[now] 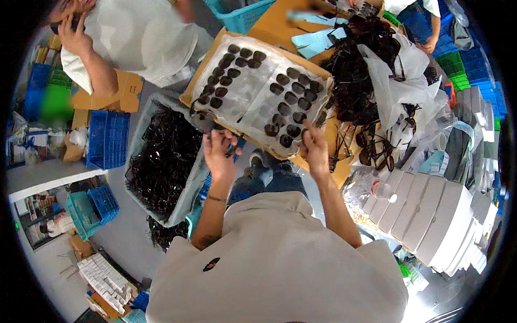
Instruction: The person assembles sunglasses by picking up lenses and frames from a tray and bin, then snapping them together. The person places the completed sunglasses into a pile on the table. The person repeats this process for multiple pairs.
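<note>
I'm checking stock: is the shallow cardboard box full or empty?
The box is partly filled: dark pieces cover only some white lining.

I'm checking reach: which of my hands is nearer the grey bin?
Left. Your left hand is just right of the grey bin; your right hand is farther off, by the near right corner of the cardboard tray.

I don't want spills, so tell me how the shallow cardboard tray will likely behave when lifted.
The cardboard tray may flex a little, since its sides look thin and low. It is probably light for its size: much of its white lining is bare. The dark lens-like pieces could slide if it tilts, as no cover shows over them.
</note>
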{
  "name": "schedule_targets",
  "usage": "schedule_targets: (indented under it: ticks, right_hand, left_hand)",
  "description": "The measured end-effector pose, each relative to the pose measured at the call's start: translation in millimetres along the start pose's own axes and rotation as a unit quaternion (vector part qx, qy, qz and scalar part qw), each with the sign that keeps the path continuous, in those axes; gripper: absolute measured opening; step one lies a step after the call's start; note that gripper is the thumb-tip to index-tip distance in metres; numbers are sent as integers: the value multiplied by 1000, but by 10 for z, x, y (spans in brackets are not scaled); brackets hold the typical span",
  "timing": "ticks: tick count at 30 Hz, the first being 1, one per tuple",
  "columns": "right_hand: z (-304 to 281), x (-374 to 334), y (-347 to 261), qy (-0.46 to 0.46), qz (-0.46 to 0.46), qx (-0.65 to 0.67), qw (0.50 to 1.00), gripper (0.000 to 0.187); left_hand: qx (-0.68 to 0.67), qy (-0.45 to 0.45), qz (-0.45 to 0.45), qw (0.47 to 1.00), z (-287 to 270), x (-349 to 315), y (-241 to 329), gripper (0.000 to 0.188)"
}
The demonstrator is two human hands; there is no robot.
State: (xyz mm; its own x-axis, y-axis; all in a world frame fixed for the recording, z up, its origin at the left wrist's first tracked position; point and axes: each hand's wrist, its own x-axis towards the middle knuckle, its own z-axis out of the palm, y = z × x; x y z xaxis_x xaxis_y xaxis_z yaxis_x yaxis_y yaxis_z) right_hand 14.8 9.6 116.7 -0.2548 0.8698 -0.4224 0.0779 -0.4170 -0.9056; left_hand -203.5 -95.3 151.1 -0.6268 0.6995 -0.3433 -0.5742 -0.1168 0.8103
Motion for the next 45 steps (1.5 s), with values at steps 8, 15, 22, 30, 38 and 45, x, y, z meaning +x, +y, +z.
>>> schedule_targets:
  ticks: [8, 15, 22, 30, 38, 45]
  right_hand:
    - [515, 1305, 198, 78, -183, -257, 946, 33]
    - [939, 1697, 463, 96, -209, -374, 899, 32]
    - [793, 1329, 89, 142, -317, -378, 858, 24]
    - [66, -8, -1467, -177, -443, -431, 766, 35]
    - [-411, -329, -986, -123, -340, -240, 901, 33]
    - [-319, -333, -612, -136, -287, -110, 942, 31]
  left_hand:
    - [34, 101, 72, 992, -787, 8, -17, 51]
    - [37, 30, -8, 999, -709, -122, 77, 25]
    - [26, -19, -42, 999, -558, 11, 197, 47]
    - [635, -298, 146, 698, 377, 123, 630, 33]
    - [264, -448, 186, 834, 1252, 63, 420, 51]
    - [233, -380, -10, 895, 1120, -339, -512, 32]
